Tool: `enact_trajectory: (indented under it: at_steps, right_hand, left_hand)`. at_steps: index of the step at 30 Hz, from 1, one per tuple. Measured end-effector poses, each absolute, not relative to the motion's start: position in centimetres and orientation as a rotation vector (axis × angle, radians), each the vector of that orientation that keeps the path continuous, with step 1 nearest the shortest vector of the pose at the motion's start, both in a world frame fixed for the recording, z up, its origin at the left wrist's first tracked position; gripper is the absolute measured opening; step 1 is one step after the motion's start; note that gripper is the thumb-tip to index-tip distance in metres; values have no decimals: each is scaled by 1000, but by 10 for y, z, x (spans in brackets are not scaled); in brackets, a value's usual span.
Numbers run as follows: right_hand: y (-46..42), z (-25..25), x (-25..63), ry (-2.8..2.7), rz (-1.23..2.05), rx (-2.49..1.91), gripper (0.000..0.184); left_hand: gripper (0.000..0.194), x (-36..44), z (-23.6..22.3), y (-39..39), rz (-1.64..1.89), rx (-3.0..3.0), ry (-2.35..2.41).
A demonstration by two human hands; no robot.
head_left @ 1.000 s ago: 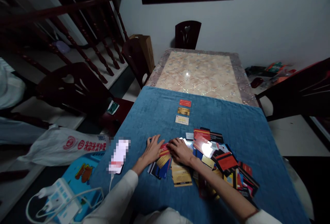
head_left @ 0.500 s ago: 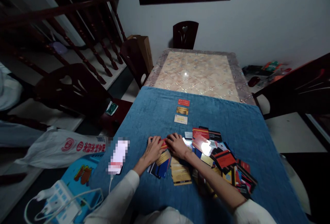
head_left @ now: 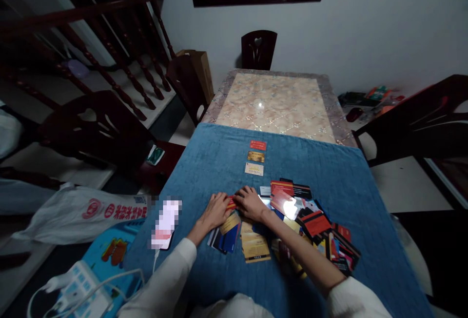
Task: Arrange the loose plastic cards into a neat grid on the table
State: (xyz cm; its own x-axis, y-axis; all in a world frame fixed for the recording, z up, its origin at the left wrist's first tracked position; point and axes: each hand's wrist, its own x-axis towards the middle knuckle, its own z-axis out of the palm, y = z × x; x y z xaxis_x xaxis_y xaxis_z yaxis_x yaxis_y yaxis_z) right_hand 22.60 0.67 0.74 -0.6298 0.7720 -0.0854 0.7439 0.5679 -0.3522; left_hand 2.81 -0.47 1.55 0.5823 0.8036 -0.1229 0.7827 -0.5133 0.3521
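Between my two hands is a red card, partly covered by the fingers. My left hand grips its left side with bent fingers, and my right hand closes on its right side. Just under my left hand lies a fanned group of blue, dark and gold cards. A stack of gold cards rests below my right hand. To the right spreads a loose heap of mixed cards, partly hidden by my right forearm. Farther up, a red card, a gold card and a white card form a column.
A blue cloth covers the near part of the table. At the left edge lies a phone with a cable. A power strip sits on a blue stool. Dark wooden chairs surround the table.
The whole view has shifted slightly to the left. Both hands stay on the red card in nearly the same pose, and the other cards lie as before.
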Motion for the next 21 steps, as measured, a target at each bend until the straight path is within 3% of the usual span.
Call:
enact_trajectory:
  at_steps: [11, 21]
  right_hand:
    - [17, 2, 233, -2622, 532, -1342, 19]
    - [21, -7, 234, -2409, 565, -1483, 45]
  left_hand:
    - [30, 24, 16, 13, 267, 2324, 1273]
    - [39, 23, -1, 28, 495, 2114, 1332]
